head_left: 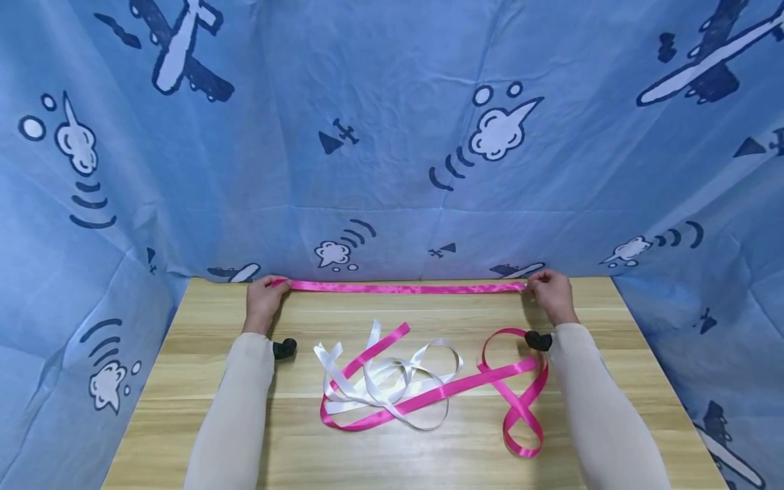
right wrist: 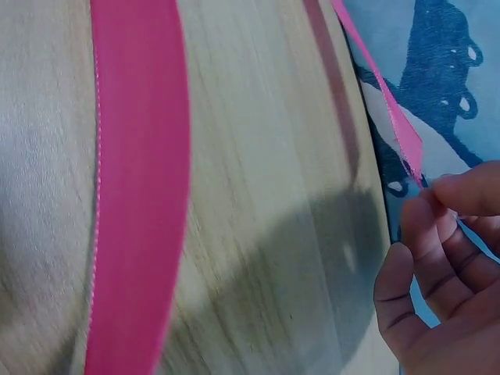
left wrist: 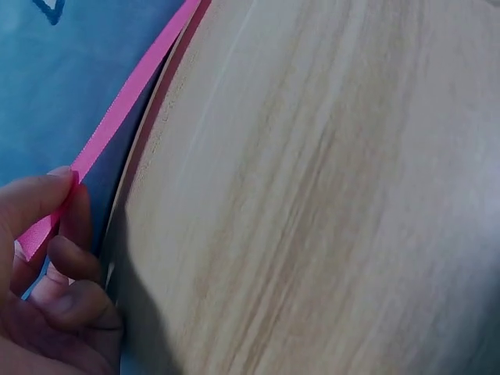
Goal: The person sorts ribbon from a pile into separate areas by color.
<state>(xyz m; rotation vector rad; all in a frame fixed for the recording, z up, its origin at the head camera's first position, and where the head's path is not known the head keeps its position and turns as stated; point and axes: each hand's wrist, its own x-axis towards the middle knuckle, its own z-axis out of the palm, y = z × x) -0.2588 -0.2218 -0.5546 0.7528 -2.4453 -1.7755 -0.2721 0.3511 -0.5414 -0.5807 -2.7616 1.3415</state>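
A pink ribbon (head_left: pixel 404 289) is stretched straight along the table's far edge, one end in each hand. My left hand (head_left: pixel 265 299) pinches its left end between thumb and finger, and a short tail sticks out past the grip in the left wrist view. At the other end my right hand (head_left: pixel 554 294) pinches the tip. In the right wrist view the ribbon (right wrist: pixel 402 129) narrows and twists toward the fingertips, held off the wood, with its shadow on the table.
Nearer the front of the wooden table (head_left: pixel 343 463) lie a loose tangle of white ribbon (head_left: pixel 392 381), a long pink ribbon (head_left: pixel 422 401) crossing it, and a looped pink ribbon (head_left: pixel 520 405) on the right. A blue patterned cloth (head_left: pixel 392 136) hangs behind the table and along its sides.
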